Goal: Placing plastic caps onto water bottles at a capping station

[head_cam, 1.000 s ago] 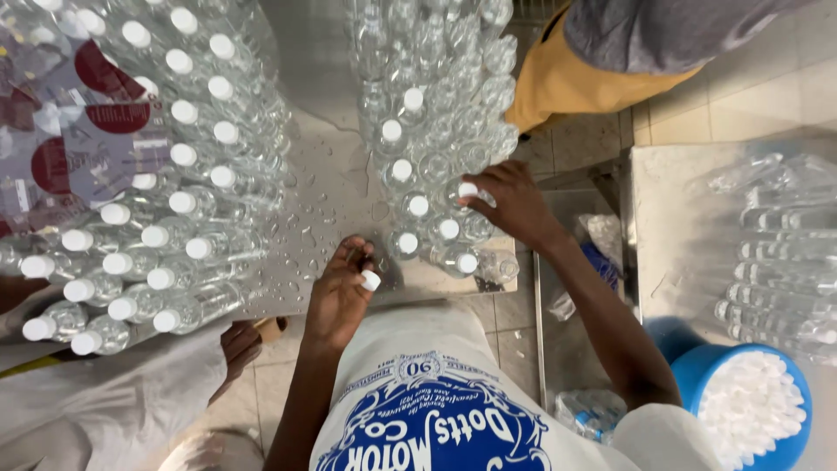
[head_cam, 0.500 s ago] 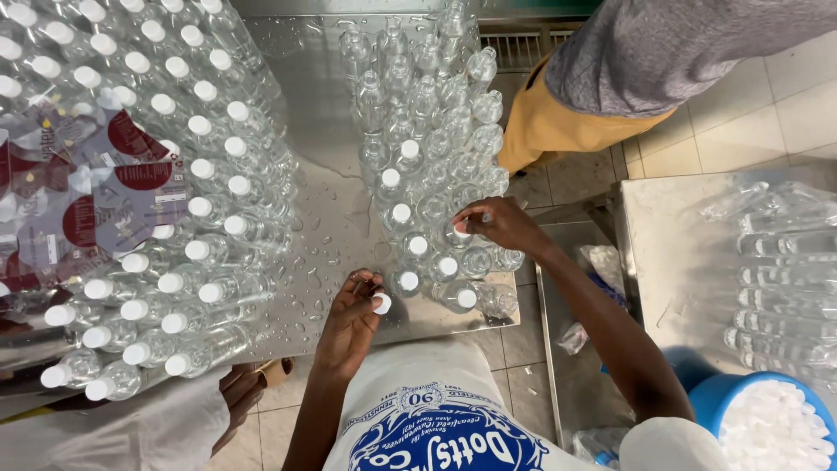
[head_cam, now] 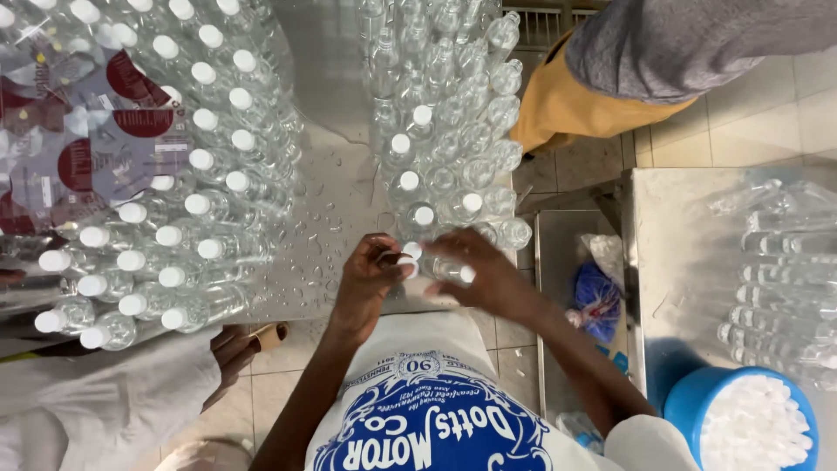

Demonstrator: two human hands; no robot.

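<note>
Both hands met over the wet steel table (head_cam: 336, 187): the left hand (head_cam: 370, 279) pinched a white cap (head_cam: 410, 253), the right hand (head_cam: 479, 270) apparently gripped a clear bottle (head_cam: 449, 272); tiled floor (head_cam: 750, 113) beyond.

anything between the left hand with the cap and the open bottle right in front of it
Nothing visible does. The left hand holds a white cap in its fingers right beside the nearest bottle; the right hand rests alongside, not between them.

Bright, even light — glare on wet steel.
</note>
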